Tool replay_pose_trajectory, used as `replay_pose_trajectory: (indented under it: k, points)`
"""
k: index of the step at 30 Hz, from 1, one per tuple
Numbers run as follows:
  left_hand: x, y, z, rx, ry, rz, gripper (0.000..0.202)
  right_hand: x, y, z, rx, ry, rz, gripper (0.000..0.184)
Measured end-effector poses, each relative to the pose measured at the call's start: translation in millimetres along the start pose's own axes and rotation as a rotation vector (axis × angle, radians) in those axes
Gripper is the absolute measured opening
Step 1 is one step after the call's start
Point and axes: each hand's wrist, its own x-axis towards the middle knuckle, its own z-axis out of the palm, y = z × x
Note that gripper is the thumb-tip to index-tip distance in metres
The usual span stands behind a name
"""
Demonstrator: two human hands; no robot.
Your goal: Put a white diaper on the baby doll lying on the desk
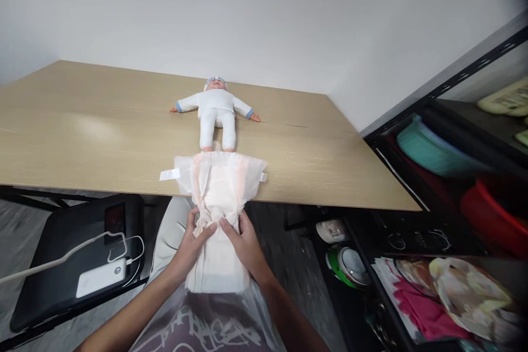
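Observation:
An unfolded white diaper (220,181) stretches from the table's front edge down over my lap, its side tabs spread left and right. My left hand (197,234) grips the diaper's left side at the narrow, ruffled middle, thumb on top. On the opposite side my right hand (242,239) holds it the same way, the thumbs close together. Beyond the diaper's far end a baby doll (217,110) in white clothes with blue cuffs lies on its back, arms out. Its feet are right by the diaper's far edge.
The wooden table (309,159) runs along the wall. At left, a black chair (53,242) carries a white power bank (102,278) with a cable. On the right, a shelf holds a teal basin (437,148), a red basin (495,214) and pink cloth (429,308).

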Motion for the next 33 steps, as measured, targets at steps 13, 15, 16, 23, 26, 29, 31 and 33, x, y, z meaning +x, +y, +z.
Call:
replay_pose_trajectory:
  k: [13,15,16,23,26,29,31,33]
  points:
    - [16.0,-27.0,-12.4,-0.033,0.041,-0.134,0.097,-12.2,10.2,-21.5,-0.574,0.357,-0.373,0.041]
    - [16.5,-26.7,-11.7,-0.026,0.027,-0.135,0.099,6.5,-7.1,-15.2,-0.701,0.221,-0.48,0.04]
    - [17.0,-27.0,-11.1,-0.012,0.026,-0.133,0.1,19.1,-13.1,-10.4,-0.763,0.135,-0.504,0.044]
    - [20.0,-32.3,-13.4,0.12,0.001,-0.059,0.095,98.5,-1.0,17.8,-1.139,-0.203,-0.379,0.078]
    - [21.1,-22.4,-29.5,0.356,-0.017,0.057,0.079,104.5,7.9,17.0,-1.16,-0.216,-0.376,0.08]
    - [26.3,7.1,-52.9,0.711,-0.075,0.183,0.058,103.1,9.7,15.3,-1.15,-0.204,-0.383,0.081]
    - [34.2,37.5,-65.7,0.926,-0.136,0.302,0.046,102.5,9.4,15.8,-1.152,-0.196,-0.385,0.081]
    - [47.7,72.0,-72.1,1.056,-0.157,0.44,0.042,102.8,8.9,17.1,-1.161,-0.189,-0.384,0.081]
